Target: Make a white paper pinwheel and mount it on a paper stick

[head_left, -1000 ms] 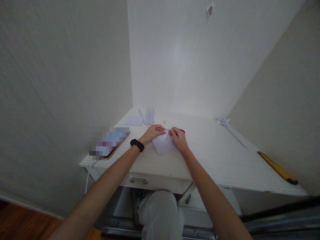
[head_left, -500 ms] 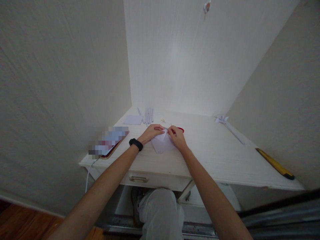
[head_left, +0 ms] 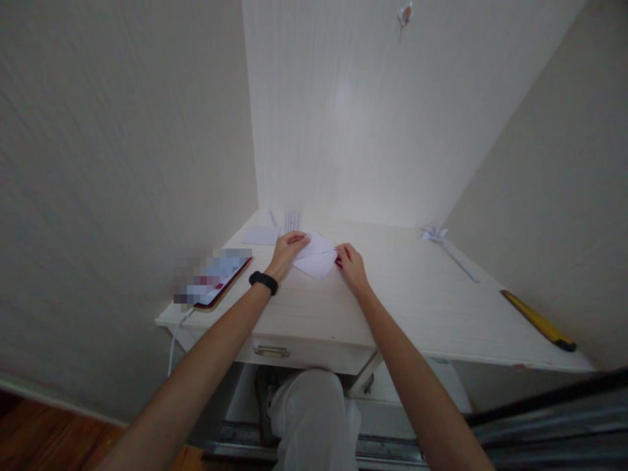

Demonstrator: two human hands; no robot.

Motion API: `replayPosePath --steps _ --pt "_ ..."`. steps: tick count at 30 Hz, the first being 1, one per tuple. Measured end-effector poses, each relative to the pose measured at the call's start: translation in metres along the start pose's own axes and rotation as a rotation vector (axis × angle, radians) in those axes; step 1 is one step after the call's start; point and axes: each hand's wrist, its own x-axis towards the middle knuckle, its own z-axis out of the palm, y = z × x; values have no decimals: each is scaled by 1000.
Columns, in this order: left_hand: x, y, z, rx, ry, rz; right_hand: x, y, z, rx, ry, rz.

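Observation:
A white sheet of paper (head_left: 315, 264) with a slit or crease line across it is between my hands, over the white desk. My left hand (head_left: 290, 248) pinches its upper left edge; a black band (head_left: 263, 282) is on that wrist. At the paper's right corner, my right hand (head_left: 350, 263) has its fingers closed on it. A bit of red shows under the right fingers, mostly hidden; what it belongs to cannot be made out here.
Behind my left hand lie several thin paper rolls (head_left: 293, 220) and a flat paper piece (head_left: 260, 235). A tablet-like device (head_left: 223, 281) with a cable rests at left. On the right are a paper pinwheel (head_left: 451, 252) on a stick and a yellow-black cutter (head_left: 540, 320).
My hands have moved apart, the left one going left and slightly away. The paper has turned and shifted away from me, and now spreads out between the hands.

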Motion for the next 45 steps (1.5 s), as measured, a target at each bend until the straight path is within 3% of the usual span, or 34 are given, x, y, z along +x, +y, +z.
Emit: replayPosePath --steps 16,26,34,40,45 --pt "0 -8 1 -179 31 -143 0 -4 -1 102 15 -1" --pt "-4 -9 -1 -117 -230 -268 0 -4 1 124 34 17" --pt "-3 -13 -3 -93 -136 -237 -2 -9 0 175 18 -12" --pt "-3 -12 -3 -152 -9 -227 -3 -7 4 118 -91 -45" --pt "-2 -11 -3 -162 13 -223 -4 -10 4 20 -72 -119"
